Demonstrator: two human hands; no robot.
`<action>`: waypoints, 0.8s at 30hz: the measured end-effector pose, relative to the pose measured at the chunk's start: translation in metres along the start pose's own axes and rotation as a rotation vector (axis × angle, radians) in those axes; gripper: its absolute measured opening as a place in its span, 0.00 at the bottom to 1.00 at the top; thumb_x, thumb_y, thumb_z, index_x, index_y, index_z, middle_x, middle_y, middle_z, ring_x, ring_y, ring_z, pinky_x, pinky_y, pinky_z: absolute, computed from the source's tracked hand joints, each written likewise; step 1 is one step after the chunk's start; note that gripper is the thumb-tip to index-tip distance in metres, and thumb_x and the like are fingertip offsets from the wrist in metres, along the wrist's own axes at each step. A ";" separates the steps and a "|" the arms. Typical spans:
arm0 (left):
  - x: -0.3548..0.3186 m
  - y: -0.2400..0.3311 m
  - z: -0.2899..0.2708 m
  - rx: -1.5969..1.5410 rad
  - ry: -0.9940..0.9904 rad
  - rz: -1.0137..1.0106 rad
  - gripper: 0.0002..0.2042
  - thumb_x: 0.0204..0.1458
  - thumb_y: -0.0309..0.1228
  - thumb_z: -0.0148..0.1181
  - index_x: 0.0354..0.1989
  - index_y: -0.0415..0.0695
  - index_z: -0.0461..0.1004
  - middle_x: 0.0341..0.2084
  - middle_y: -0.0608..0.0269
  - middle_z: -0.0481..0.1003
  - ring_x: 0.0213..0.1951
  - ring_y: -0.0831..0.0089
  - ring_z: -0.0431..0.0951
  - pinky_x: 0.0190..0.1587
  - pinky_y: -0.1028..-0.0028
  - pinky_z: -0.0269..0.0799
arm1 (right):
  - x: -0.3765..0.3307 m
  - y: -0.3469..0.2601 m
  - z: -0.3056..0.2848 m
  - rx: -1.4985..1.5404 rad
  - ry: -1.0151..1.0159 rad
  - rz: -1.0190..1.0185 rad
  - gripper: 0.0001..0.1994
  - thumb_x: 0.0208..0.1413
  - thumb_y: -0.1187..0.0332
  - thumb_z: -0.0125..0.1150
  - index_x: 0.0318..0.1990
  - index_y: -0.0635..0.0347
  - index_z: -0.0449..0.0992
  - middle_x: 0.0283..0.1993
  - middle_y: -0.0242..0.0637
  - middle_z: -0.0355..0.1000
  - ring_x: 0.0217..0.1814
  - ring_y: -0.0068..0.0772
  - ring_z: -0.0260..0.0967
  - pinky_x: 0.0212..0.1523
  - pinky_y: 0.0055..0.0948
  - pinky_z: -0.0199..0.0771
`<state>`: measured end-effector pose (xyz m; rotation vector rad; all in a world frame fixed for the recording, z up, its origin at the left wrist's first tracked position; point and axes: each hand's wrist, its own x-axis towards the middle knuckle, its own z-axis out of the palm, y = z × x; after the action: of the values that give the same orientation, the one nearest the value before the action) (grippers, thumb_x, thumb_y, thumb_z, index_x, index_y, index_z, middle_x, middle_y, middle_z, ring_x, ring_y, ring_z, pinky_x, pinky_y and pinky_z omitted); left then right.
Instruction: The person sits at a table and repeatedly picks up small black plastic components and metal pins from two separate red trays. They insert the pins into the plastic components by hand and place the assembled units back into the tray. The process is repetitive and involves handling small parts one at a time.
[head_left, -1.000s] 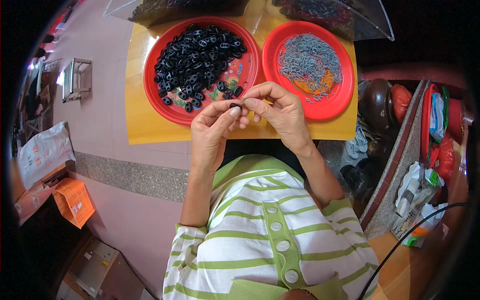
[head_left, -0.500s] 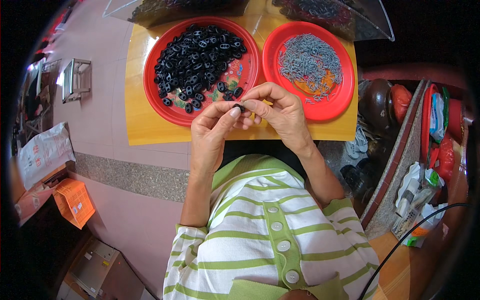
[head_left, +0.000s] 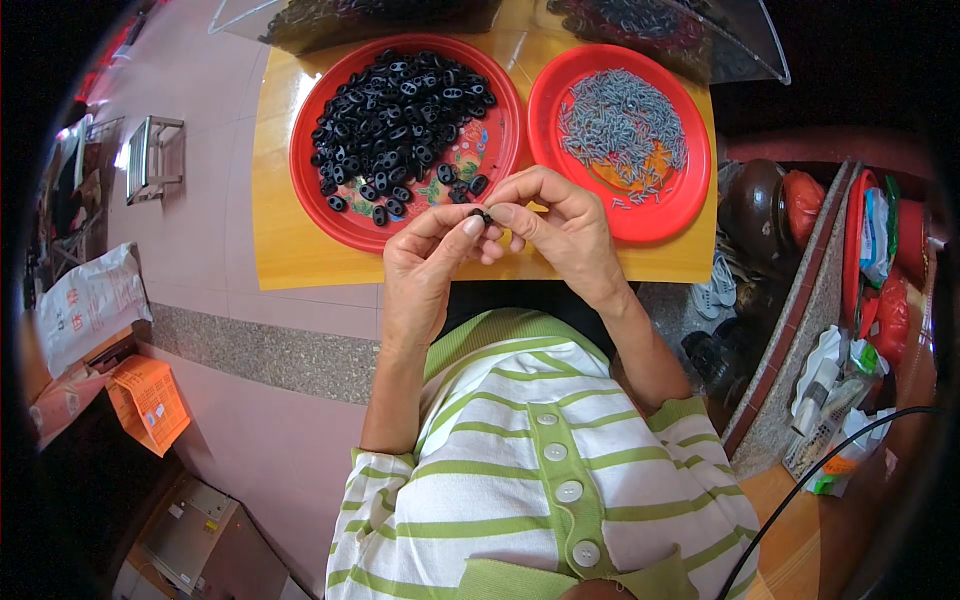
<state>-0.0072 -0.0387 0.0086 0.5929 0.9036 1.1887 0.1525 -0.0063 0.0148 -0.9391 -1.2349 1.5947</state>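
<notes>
Over the table's near edge, my left hand point(head_left: 422, 262) is closed, pinching a small black oval piece with holes point(head_left: 481, 214) between thumb and fingers. My right hand point(head_left: 572, 240) meets it from the other side, thumb and forefinger pressed together at the piece; whatever lies between those fingertips is hidden. Behind my left hand, a round red tray point(head_left: 511, 140) with a floral bottom carries a heap of similar black pieces point(head_left: 385, 120), a few lying apart near my fingers. Past my right hand is a smaller red plate point(head_left: 692, 195) with many small grey screws point(head_left: 625, 125).
Both trays rest on a yellow table point(head_left: 300, 268). Clear-sided bins point(head_left: 640, 35) holding dark parts stand along its far edge. To the right are a brown jar point(head_left: 755, 205) and a stone-topped ledge point(head_left: 790, 330). A metal stool point(head_left: 150, 160) and an orange box point(head_left: 150, 405) are left.
Both hands stay in nearly the same place, still pinched together. The black piece has turned slightly between the fingertips. The view has shifted very little.
</notes>
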 end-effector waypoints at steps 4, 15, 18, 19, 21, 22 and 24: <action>-0.001 0.001 -0.001 0.038 0.005 -0.013 0.07 0.55 0.24 0.54 0.38 0.33 0.74 0.29 0.58 0.77 0.29 0.76 0.76 0.35 0.80 0.72 | -0.002 0.000 0.002 -0.102 0.000 -0.019 0.04 0.56 0.72 0.57 0.36 0.64 0.74 0.34 0.31 0.70 0.31 0.17 0.70 0.29 0.17 0.70; -0.004 -0.006 -0.006 0.095 0.026 -0.031 0.06 0.55 0.23 0.54 0.36 0.33 0.74 0.28 0.60 0.76 0.28 0.79 0.75 0.34 0.81 0.72 | -0.012 0.016 0.006 -0.050 0.037 0.034 0.05 0.56 0.71 0.58 0.36 0.64 0.76 0.32 0.30 0.74 0.31 0.17 0.71 0.30 0.17 0.71; -0.006 -0.005 -0.010 0.100 0.048 -0.035 0.06 0.55 0.23 0.54 0.36 0.33 0.74 0.28 0.60 0.76 0.28 0.79 0.75 0.34 0.81 0.72 | -0.005 0.009 0.001 -0.072 -0.029 0.093 0.07 0.56 0.70 0.58 0.37 0.64 0.76 0.32 0.30 0.74 0.32 0.17 0.72 0.30 0.17 0.70; -0.007 -0.005 -0.012 0.097 0.055 -0.034 0.06 0.55 0.23 0.54 0.36 0.33 0.74 0.28 0.60 0.76 0.28 0.78 0.75 0.35 0.81 0.72 | 0.000 0.002 0.001 -0.062 -0.043 0.123 0.07 0.55 0.70 0.58 0.37 0.63 0.76 0.32 0.31 0.74 0.32 0.18 0.72 0.29 0.18 0.70; -0.008 -0.004 -0.016 0.102 0.050 -0.031 0.06 0.55 0.23 0.54 0.36 0.34 0.74 0.28 0.60 0.76 0.28 0.78 0.75 0.34 0.80 0.72 | 0.013 -0.003 -0.001 -0.256 -0.060 0.025 0.07 0.54 0.70 0.59 0.37 0.63 0.76 0.31 0.33 0.74 0.31 0.22 0.72 0.30 0.20 0.70; -0.008 -0.003 -0.017 0.105 0.048 -0.030 0.05 0.55 0.23 0.54 0.36 0.34 0.74 0.28 0.60 0.76 0.28 0.78 0.75 0.34 0.80 0.72 | 0.022 -0.003 -0.004 -0.458 -0.062 -0.105 0.06 0.53 0.70 0.59 0.37 0.62 0.76 0.30 0.35 0.74 0.31 0.25 0.72 0.30 0.21 0.71; -0.010 -0.001 -0.020 0.108 0.053 -0.020 0.05 0.55 0.23 0.54 0.36 0.34 0.74 0.28 0.60 0.76 0.28 0.78 0.75 0.34 0.80 0.73 | 0.036 0.000 -0.004 -0.785 -0.041 -0.313 0.05 0.49 0.71 0.60 0.34 0.59 0.76 0.30 0.38 0.72 0.33 0.37 0.71 0.33 0.30 0.71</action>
<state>-0.0247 -0.0495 0.0000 0.6404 1.0216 1.1468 0.1447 0.0293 0.0117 -1.1041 -1.9843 0.8734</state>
